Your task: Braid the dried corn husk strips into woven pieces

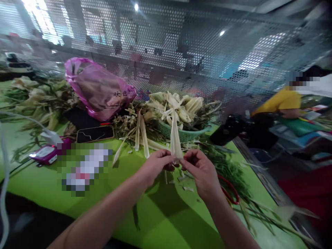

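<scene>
A pale, dried corn husk [176,140] stands upright between my two hands, its pointed tip up and its wide end down. My left hand [159,164] pinches the lower left edge between thumb and fingers. On the lower right edge, my right hand [198,169] pinches the same husk with thumb and forefinger. Behind it, a green basket [185,135] is heaped with more husks [192,107]. Loose husk strips [142,135] lie on the table left of the basket. Small scraps [188,188] are scattered below my hands.
A pink plastic bag [100,88] and a phone [95,134] lie left, near a purple device [45,153] with a cable. Red scissors handles [230,190] and green stalks [233,169] are by my right arm. A perforated metal screen [155,45] stands behind; a person in yellow [280,100] is right.
</scene>
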A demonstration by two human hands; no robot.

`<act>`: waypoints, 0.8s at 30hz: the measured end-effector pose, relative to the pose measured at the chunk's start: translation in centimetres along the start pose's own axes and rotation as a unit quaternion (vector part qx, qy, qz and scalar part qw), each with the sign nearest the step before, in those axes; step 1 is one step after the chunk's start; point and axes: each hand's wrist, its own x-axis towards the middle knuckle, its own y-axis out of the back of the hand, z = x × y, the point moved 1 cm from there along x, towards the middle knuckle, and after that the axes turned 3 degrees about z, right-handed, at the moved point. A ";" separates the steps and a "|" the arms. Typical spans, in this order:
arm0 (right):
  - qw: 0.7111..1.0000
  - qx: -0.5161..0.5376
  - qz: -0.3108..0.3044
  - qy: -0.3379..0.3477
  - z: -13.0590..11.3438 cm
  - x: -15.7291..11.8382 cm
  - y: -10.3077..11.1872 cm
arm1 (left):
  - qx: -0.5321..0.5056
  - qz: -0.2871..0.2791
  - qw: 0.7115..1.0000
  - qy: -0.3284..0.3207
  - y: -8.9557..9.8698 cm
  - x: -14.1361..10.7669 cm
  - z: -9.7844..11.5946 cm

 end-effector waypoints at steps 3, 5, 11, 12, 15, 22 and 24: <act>1.000 -0.003 -0.001 0.003 -0.1 -0.1 0.0 | 0.016 -0.005 1.000 0.007 -0.1 -0.2 0.1; 1.000 0.000 0.001 0.007 -0.1 -0.2 0.1 | 0.041 -0.026 0.999 -0.004 -0.2 -0.2 0.2; 1.000 0.001 -0.011 -0.002 -0.1 -0.1 0.3 | 0.060 -0.020 0.998 -0.003 -0.1 0.1 -0.2; 1.000 0.000 -0.017 -0.005 -0.1 -0.1 0.4 | 0.055 -0.017 0.998 -0.006 -0.1 0.1 -0.2; 0.999 -0.015 -0.036 -0.009 0.1 -0.1 0.6 | 0.033 -0.005 0.999 -0.014 -0.1 0.0 -0.1; 0.988 -0.108 -0.064 0.086 -0.6 -0.2 1.0 | -0.030 0.004 0.999 0.013 0.2 0.4 -0.4; 0.980 -0.137 -0.061 0.132 -1.1 -0.2 1.1 | -0.042 0.004 0.999 0.021 0.3 0.5 -0.5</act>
